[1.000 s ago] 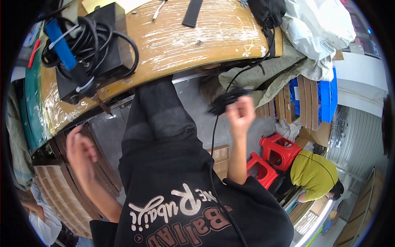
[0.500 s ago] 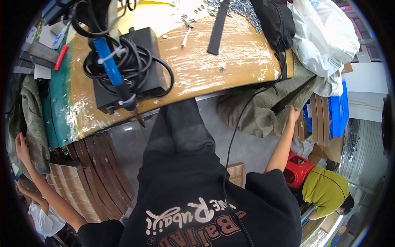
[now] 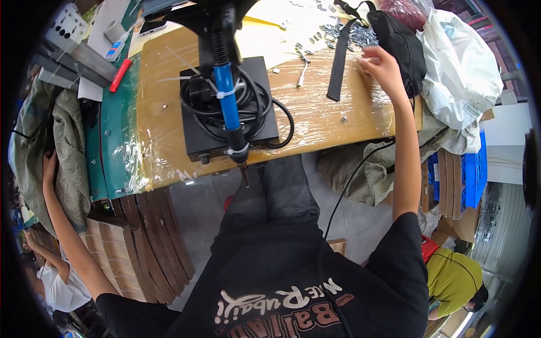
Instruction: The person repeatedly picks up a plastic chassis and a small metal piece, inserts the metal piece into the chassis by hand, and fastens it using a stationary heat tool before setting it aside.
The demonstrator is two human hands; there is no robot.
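Note:
My right hand (image 3: 384,72) is over the right part of the table (image 3: 315,121). Its fingers are bent and slightly apart, and nothing shows in them. Just beyond it lies a heap of small grey metal parts (image 3: 363,35), with a black strap (image 3: 338,70) to its left. My left hand (image 3: 51,165) reaches into the mouth of a grey-green woven sack (image 3: 72,141) at the far left; its fingers are hidden. Between the hands, a blue and black powered screwdriver (image 3: 228,98) hangs upright, bit down, before a black box (image 3: 194,141) with coiled cable.
A black bag (image 3: 401,53) and white plastic sack (image 3: 459,67) sit at the right. Another woven sack (image 3: 360,174) hangs below the table edge. Brown boards (image 3: 158,242) stand at lower left. Co-workers are at both sides, one in a yellow-green shirt (image 3: 455,279).
My right hand has left the woven sack on the right and risen over the table toward the metal parts. My left hand has gone deeper into the left sack. The view has shifted.

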